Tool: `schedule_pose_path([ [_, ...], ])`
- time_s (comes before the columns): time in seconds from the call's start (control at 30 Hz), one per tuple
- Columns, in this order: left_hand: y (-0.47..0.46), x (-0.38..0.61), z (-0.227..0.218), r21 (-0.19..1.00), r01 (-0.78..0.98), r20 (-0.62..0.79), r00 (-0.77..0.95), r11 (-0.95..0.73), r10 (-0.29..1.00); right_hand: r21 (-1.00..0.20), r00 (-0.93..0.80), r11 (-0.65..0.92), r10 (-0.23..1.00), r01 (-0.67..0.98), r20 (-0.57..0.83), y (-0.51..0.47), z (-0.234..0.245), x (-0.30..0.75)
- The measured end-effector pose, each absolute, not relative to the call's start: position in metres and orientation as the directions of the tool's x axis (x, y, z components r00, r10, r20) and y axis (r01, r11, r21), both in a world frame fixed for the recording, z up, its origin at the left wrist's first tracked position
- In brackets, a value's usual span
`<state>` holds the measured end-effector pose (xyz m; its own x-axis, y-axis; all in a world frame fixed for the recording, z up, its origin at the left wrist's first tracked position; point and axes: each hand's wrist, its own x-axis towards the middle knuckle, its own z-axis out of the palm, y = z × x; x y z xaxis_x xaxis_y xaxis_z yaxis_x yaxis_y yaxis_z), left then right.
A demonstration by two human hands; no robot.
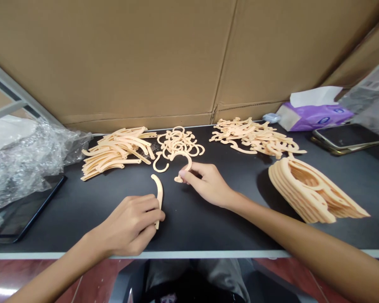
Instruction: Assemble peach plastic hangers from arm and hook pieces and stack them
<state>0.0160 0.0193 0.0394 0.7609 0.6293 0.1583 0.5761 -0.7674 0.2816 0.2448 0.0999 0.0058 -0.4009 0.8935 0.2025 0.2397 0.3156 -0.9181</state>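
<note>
My left hand (135, 225), near the front of the table, is closed around a curved cream plastic hanger arm (158, 189), whose upper end sticks out past the fingers. Between thumb and fingertips, my right hand (208, 183) pinches a cream plastic hanger hook (186, 159) with its loop facing up and away. Just beyond it lies a pile of similar hooks (180, 141), and one loose hook (160, 166) rests a little to the left. A heap of curved arms (116, 149) spreads out behind my left hand.
Small wavy cream pieces (255, 136) are heaped at the back right. Nearer stands a stack of assembled cream hangers (300, 193). Phones (349, 136) and a purple tissue pack (316, 117) lie far right. Crumpled clear plastic (25, 155) partly covers a dark tablet (34, 210) at left. Cardboard (145, 63) walls the back.
</note>
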Motion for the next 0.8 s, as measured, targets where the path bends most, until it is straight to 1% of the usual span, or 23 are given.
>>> schedule_pose_path([
  [0.07,0.018,0.013,0.041,0.303,0.56,0.14,0.774,-0.771,0.617,-0.916,-0.371,0.313,0.905,0.252,0.207,0.101,0.006,0.244],
  [0.13,0.019,0.01,0.041,0.31,0.566,0.155,0.763,-0.764,0.628,-0.92,-0.346,0.296,0.917,0.257,0.198,0.101,0.006,0.244],
  [0.2,0.024,0.006,0.04,0.276,0.64,0.19,0.696,-0.718,0.693,-0.925,-0.346,0.284,0.919,0.254,0.187,0.101,0.006,0.244],
  [0.27,0.033,0.006,0.039,0.202,0.791,0.194,0.545,-0.577,0.816,-0.92,-0.352,0.292,0.916,0.26,0.191,0.101,0.006,0.243],
  [0.33,0.044,0.008,0.04,0.122,0.925,0.138,0.343,-0.36,0.929,-0.911,-0.344,0.303,0.917,0.281,0.199,0.101,0.006,0.243],
  [0.37,0.049,0.01,0.041,0.09,0.957,0.071,0.272,-0.277,0.96,-0.907,-0.337,0.307,0.919,0.289,0.203,0.102,0.006,0.243],
  [0.4,0.053,0.012,0.042,0.067,0.971,0.014,0.23,-0.231,0.973,-0.904,-0.329,0.309,0.921,0.294,0.208,0.102,0.006,0.243],
  [0.47,0.059,0.017,0.044,0.043,0.977,-0.05,0.209,-0.207,0.977,-0.9,-0.316,0.317,0.923,0.299,0.22,0.103,0.005,0.243],
  [0.53,0.06,0.019,0.046,0.069,0.973,-0.092,0.225,-0.219,0.97,-0.893,-0.307,0.328,0.923,0.307,0.234,0.103,0.004,0.244],
  [0.67,0.053,0.015,0.049,0.191,0.944,-0.16,0.301,-0.27,0.94,-0.893,-0.297,0.326,0.926,0.312,0.234,0.104,0.004,0.244],
  [0.8,0.05,0.009,0.048,0.306,0.881,-0.149,0.419,-0.361,0.896,-0.905,-0.283,0.315,0.93,0.287,0.234,0.104,0.005,0.244],
])
